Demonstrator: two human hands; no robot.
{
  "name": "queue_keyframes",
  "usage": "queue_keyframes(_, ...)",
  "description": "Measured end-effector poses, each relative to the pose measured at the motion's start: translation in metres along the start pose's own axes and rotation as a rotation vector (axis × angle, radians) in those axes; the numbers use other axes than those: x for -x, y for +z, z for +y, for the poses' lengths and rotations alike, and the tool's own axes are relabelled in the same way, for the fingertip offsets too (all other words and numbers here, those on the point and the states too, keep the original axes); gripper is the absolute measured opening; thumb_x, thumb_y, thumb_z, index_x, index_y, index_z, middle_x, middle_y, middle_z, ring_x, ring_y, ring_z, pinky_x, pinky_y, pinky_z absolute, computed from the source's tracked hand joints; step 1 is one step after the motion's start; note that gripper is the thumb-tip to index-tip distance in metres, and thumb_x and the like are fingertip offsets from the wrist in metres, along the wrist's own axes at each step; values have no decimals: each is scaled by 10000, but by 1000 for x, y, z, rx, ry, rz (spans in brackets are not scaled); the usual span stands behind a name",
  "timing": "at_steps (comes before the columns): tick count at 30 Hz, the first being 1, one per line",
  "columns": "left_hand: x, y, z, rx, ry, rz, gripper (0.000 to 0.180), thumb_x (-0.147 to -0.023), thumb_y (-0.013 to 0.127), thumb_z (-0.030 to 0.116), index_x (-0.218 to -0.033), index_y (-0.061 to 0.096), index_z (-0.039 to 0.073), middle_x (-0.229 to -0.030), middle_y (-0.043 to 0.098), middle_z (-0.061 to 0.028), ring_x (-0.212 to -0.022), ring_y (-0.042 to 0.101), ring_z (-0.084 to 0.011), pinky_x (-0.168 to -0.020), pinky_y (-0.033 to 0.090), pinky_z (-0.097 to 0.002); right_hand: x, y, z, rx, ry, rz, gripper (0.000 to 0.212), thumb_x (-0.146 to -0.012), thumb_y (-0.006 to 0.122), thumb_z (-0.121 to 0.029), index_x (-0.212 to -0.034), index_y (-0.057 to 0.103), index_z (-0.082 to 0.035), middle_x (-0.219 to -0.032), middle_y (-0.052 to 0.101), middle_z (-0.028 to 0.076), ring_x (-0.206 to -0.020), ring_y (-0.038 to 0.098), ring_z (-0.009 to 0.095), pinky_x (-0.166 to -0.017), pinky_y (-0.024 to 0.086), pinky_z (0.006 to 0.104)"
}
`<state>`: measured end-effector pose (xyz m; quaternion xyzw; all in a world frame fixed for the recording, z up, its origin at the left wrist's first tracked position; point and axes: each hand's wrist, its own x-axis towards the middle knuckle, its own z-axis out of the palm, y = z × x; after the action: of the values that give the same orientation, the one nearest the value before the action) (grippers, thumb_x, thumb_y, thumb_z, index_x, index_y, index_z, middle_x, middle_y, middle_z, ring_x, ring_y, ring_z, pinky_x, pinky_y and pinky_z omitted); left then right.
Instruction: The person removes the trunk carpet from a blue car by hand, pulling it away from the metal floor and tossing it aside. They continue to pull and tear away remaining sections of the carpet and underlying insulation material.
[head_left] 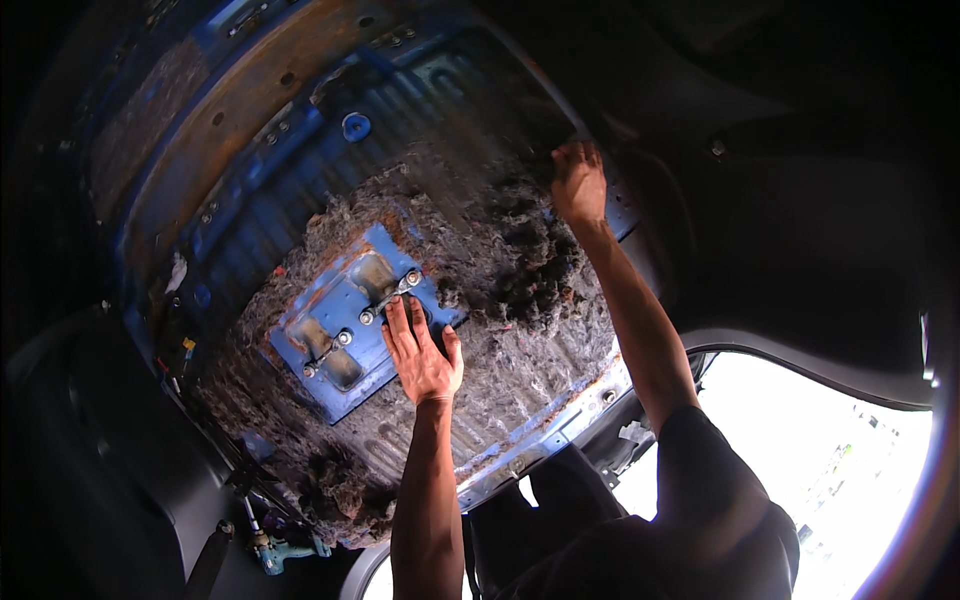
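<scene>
My left hand (pixel 425 355) rests flat with its fingers stretched on a blue metal plate (pixel 335 405). Two metal striker loops (pixel 385 298) are bolted to that plate, and my fingertips lie against the nearer end of one. Around the plate spreads torn grey fibrous padding (pixel 500 370) over the vehicle's floor panel. Farther off to the right, my right hand (pixel 580 185) is closed, its fingers curled down at the panel's right edge beside dark, ragged padding. Whatever those fingers hold, if anything, is hidden.
Beyond the padding runs ribbed blue sheet metal (pixel 440 85) with a rusty brown cross strip (pixel 240 105). A teal power tool (pixel 275 552) lies at the lower left. Dark trim panels (pixel 800 200) flank the right, above a bright opening (pixel 800 450).
</scene>
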<state>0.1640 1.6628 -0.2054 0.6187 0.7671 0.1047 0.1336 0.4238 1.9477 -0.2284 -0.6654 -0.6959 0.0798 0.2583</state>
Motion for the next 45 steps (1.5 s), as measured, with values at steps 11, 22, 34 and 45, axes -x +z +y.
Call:
queue_keyframes(11, 1, 0, 2, 13, 7, 13, 767, -1120, 573, 361, -1781, 284, 100, -1825, 267, -185, -1707, 249, -408, -1399, 229, -606, -6, 30, -14, -197, 75, 58, 207, -934, 882, -189, -1083, 811, -64, -1053, 739, 129, -1077, 726, 359, -905, 603, 482)
queue_keyframes(22, 0, 0, 1, 2, 9, 20, 772, -1117, 579, 364, -1778, 289, 89, -1824, 274, -190, -1703, 257, -420, -1392, 239, -612, 3, -25, -6, 20, -153, -123, 164, -1046, 760, -172, -1096, 780, -17, -1106, 710, 169, -1078, 670, 388, -944, 557, 507)
queue_keyframes(34, 0, 0, 1, 18, 17, 19, 792, -1100, 604, 346, -1777, 289, 84, -1825, 260, -185, -1699, 262, -422, -1387, 247, -618, 0, -17, -2, 266, -530, -153, 442, -1046, 714, -236, -1484, 734, -183, -1416, 673, 84, -1287, 652, 295, -1059, 561, 502)
queue_keyframes(45, 0, 0, 1, 20, 11, 18, 759, -1110, 586, 360, -1761, 321, 73, -1817, 285, -196, -1700, 261, -420, -1394, 233, -614, 9, -5, -30, 89, -385, -295, 510, -1102, 680, -267, -1570, 618, -73, -1608, 562, 128, -1428, 550, 361, -1143, 488, 534)
